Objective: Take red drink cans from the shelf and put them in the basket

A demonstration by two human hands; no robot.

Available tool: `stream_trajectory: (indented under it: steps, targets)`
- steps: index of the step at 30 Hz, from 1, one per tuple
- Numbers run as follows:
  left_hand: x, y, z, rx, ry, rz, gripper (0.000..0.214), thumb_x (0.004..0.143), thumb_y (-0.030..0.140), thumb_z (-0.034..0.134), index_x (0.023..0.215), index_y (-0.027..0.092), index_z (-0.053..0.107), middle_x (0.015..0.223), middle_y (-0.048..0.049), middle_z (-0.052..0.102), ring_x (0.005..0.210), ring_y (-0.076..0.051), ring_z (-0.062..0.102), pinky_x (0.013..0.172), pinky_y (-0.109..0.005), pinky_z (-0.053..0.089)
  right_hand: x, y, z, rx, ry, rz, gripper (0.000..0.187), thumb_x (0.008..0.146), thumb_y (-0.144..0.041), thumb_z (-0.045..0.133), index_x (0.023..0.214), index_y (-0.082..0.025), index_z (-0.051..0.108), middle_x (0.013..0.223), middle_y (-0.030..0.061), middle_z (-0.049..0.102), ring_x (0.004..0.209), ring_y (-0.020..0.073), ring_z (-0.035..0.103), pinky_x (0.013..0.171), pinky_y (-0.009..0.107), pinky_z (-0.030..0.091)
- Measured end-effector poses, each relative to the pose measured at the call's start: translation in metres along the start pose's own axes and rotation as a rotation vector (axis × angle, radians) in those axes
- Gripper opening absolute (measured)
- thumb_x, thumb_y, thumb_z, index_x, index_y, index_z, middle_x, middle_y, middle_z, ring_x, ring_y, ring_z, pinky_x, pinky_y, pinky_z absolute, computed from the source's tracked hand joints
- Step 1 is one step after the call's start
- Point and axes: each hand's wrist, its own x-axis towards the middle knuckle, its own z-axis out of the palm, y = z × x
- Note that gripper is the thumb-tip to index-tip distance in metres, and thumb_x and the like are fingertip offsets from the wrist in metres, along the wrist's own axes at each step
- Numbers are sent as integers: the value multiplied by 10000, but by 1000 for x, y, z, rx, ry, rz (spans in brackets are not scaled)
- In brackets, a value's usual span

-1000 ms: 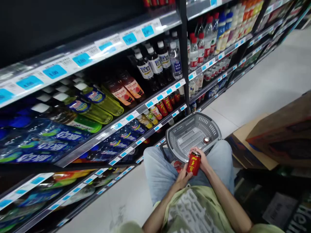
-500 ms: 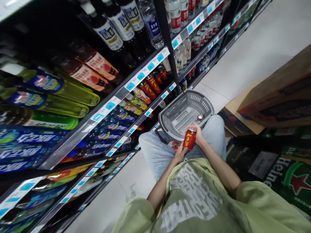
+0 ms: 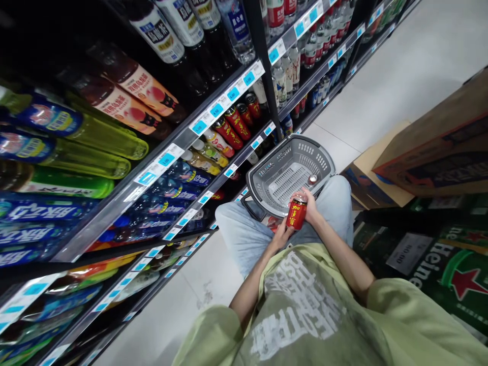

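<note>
Low in front of me, between my knees, both hands hold a red drink can [image 3: 296,214] with yellow characters on its front. My left hand [image 3: 282,235] is wrapped round the lower left of the can. My right hand [image 3: 310,207] curls about its top and right side, its fingers over the upper end. Just beyond the can stands a grey plastic shopping basket [image 3: 263,162] with slotted walls. Inside it, at the right, is one can [image 3: 312,179], seen from its round end. Something red shows partly between my left leg and the basket.
Drink shelves [image 3: 179,147] run along my left with bottles and more red cans [image 3: 237,123]. At my right are cardboard boxes [image 3: 385,152] and green Heineken cases [image 3: 450,274]. Pale floor tiles [image 3: 343,127] show beyond the basket.
The view has shifted slightly, so the shelves appear a little lower to the left. Both hands keep hold of the can, which has hardly moved.
</note>
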Motion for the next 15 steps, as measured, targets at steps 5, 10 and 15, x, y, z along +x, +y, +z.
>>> stream_trajectory:
  steps: [5, 10, 15]
  targets:
    - [0, 4, 1, 1, 15, 13, 1142, 901, 949, 550, 1630, 70, 496, 1413, -240, 702, 1407, -453, 584, 1253, -578, 410, 3, 1, -3, 15, -32, 2, 505, 939, -676, 684, 719, -221, 676, 638, 73, 736, 560, 242, 707, 518, 328, 557]
    - [0, 3, 1, 4, 27, -1, 1120, 890, 943, 558, 1601, 79, 526, 1326, -220, 735, 1336, -441, 616, 1209, -560, 448, 6, 3, -6, 6, -45, -17, 562, 923, -742, 683, 729, -214, 685, 647, 82, 739, 569, 250, 719, 531, 337, 565]
    - [0, 0, 0, 18, 29, -11, 1092, 910, 901, 574, 1590, 48, 524, 1280, -224, 745, 1197, -423, 666, 1145, -568, 491, 9, 5, -9, -8, -56, -21, 551, 916, -744, 683, 749, -219, 685, 674, 82, 756, 594, 252, 728, 548, 339, 574]
